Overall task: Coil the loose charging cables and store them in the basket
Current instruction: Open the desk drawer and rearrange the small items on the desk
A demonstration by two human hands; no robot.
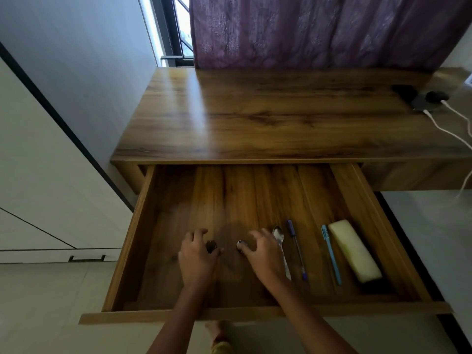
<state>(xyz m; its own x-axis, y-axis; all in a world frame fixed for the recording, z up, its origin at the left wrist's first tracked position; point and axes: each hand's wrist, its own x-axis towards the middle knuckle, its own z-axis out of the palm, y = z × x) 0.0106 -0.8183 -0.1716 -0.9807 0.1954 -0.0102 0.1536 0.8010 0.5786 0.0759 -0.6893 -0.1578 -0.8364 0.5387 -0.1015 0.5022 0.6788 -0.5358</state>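
Two white charging cables trail across the far right of the wooden desk top, running from dark devices near the back edge. No basket is in view. Both hands are inside the open drawer below the desk. My left hand curls its fingers round a small dark object. A short way to its right, my right hand arches over the drawer floor, and its thumb touches a small shiny round object.
In the drawer, right of my hands, lie a metal spoon, a purple pen, a light blue pen and a pale yellow block. A purple curtain hangs behind the desk. White cabinets stand at the left.
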